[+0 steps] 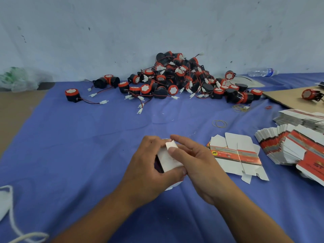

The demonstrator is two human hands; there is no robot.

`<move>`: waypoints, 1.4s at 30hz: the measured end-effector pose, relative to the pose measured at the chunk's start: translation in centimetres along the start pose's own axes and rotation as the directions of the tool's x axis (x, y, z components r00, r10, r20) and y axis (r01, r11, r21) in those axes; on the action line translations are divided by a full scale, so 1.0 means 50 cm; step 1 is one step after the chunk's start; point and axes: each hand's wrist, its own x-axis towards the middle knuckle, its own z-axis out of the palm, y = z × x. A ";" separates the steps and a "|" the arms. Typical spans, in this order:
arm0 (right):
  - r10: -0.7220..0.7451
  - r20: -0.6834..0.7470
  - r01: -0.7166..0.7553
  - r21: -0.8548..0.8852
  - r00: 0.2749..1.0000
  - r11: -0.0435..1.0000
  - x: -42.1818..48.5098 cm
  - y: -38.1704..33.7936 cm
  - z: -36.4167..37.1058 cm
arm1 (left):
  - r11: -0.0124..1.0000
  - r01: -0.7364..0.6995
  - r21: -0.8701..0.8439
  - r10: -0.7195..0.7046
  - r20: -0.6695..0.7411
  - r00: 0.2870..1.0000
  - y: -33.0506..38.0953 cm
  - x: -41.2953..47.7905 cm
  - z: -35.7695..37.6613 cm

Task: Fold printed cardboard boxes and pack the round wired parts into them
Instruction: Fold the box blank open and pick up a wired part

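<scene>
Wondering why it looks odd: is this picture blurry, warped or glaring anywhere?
Head view: soft even light, faint shadows under the left hand and right hand gripping the box; wide-angle lens stretches the corners; distant water bottle looks blurred; no strong glare.

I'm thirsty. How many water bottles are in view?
1: a clear plastic water bottle lying on its side at the far right, by the wall. Others may be hidden.

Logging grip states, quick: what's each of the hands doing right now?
Left hand: grips the half-folded box, fingers curled round it.
Right hand: pinches that box's top flap between thumb and forefinger.
</scene>
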 end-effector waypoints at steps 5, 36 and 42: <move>-0.075 -0.018 0.073 -0.106 0.997 0.992 -0.012 -0.001 0.004 | 1.000 0.008 -0.002 -0.008 -0.086 0.996 0.004 -0.011 0.008; -0.118 -0.081 0.092 -0.277 0.990 0.957 -0.026 -0.003 0.033 | 0.998 -0.062 0.029 0.064 -0.067 0.996 -0.004 -0.016 0.020; -0.142 -0.019 0.123 -0.393 0.990 0.911 -0.030 -0.001 0.039 | 0.999 -0.033 -0.013 0.033 -0.026 0.999 -0.004 -0.016 0.020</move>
